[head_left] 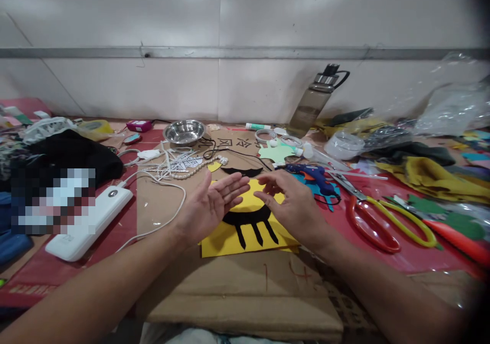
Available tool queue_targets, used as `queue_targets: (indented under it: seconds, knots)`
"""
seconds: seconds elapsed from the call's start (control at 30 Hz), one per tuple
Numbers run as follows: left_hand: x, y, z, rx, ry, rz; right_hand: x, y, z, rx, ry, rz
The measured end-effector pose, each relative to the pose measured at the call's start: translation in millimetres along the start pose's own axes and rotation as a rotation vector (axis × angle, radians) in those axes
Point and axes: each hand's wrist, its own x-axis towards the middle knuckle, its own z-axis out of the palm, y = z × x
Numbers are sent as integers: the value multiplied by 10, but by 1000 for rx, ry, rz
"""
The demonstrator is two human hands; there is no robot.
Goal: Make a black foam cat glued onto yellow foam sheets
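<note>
My left hand (212, 201) hovers with its palm turned up and fingers stretched out, holding nothing. Opposite it, my right hand (289, 198) has curved fingers, with the thumb apart from them and nothing visible between. Beneath both lies a yellow sheet (216, 246), partly covered by the hands. On the sheet is a black curved cut-out (247, 217) with several pointed strips like eyelashes. Just beyond the sheet sits another black curved piece (242, 171). A blue glue gun (317, 178) rests to the right of my right hand.
Cardboard (229, 288) covers the work surface. On the right lie red-and-yellow-handled scissors (373, 221) and felt scraps (436, 178). Behind stand a tilted-looking bottle (312, 104) and a metal bowl (184, 132). A white power bank (90, 224) with a cable (179, 209) lies left.
</note>
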Motion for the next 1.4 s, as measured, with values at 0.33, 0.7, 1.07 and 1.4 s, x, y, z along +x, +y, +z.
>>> queue_targets:
  seconds: [0.33,0.7,1.07,1.4]
  knots:
    - [-98,-231,71,-25,-160,-51,-37,107,83,-324,28,-290]
    - [-56,-172,22,21,-74,-16,29,68,-47,-86,18,2]
    - [-82,-190,64,74,-199,-76,-19,40,53,-125,36,-122]
    - [-3,-86,8,30,24,8,54,-55,-196,306,-20,179]
